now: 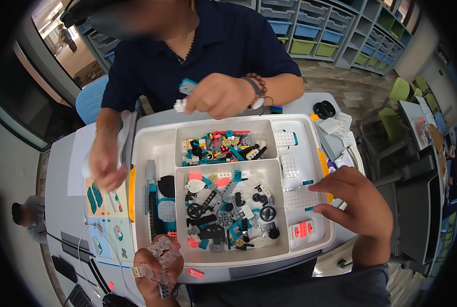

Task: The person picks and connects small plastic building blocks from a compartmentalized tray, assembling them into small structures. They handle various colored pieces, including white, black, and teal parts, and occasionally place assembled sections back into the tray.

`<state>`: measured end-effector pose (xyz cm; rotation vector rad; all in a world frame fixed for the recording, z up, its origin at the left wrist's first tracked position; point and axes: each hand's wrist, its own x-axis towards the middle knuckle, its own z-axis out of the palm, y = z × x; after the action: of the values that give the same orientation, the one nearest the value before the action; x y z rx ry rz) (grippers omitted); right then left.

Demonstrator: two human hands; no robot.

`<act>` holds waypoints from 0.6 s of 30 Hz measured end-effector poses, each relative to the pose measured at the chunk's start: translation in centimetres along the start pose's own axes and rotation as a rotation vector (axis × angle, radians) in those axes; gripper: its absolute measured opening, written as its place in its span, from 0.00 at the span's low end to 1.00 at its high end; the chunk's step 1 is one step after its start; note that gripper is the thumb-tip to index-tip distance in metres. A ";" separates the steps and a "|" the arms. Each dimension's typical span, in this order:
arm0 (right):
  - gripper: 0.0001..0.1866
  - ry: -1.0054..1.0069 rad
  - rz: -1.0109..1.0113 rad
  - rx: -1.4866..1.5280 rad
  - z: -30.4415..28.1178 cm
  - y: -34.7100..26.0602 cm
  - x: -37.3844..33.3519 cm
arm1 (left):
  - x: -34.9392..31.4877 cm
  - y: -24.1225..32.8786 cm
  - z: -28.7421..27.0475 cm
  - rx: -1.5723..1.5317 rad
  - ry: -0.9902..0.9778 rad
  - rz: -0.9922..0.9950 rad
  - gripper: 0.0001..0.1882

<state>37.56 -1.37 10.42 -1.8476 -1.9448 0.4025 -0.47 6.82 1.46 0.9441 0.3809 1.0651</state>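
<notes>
My left hand (157, 273), low at the tray's near left side, is closed around clear building bricks (164, 251). My right hand (359, 202) reaches over the tray's right compartment with thumb and fingers apart. Its fingertips are beside a clear studded plate (299, 199); I cannot tell if they touch it. The white sorting tray (228, 264) has yellow handles and several compartments. Another clear plate (290, 167) and a white brick piece with coral parts (302, 230) lie in the same compartment. A small coral piece (195, 273) sits just outside the near rim.
Across the table a person in a dark shirt (203, 51) holds a small white-and-teal brick piece (183, 97). Mixed bricks (226, 148), gears and wheels (268, 213) fill the middle compartments. Picture instruction sheets (108, 230) lie left; black wheels (324, 109) stand at the far right corner.
</notes>
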 end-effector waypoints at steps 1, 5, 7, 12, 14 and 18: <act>0.17 0.012 -0.023 -0.011 0.5 -0.4 1.1 | 0.3 -0.2 0.0 -0.002 -0.012 -0.008 0.13; 0.12 0.001 -0.133 -0.071 4.3 -2.5 7.7 | 0.8 -0.5 0.3 -0.029 -0.015 -0.030 0.14; 0.10 -0.026 -0.145 -0.156 7.1 -2.8 11.2 | 1.1 -0.6 0.4 -0.036 -0.013 -0.025 0.15; 0.11 0.000 -0.363 -0.395 12.0 0.8 18.7 | 0.5 -0.3 0.5 -0.001 0.042 -0.012 0.17; 0.10 0.003 -0.467 -0.520 12.1 1.2 19.6 | 0.1 0.0 0.4 -0.043 0.068 -0.040 0.16; 0.17 0.038 -0.573 -0.629 12.5 0.8 20.1 | -0.5 0.2 -0.3 -0.057 0.057 -0.072 0.15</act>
<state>31.66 19.64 1.27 -1.4643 -2.6379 -0.4680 -1.00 6.61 1.34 0.8452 0.4265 1.0330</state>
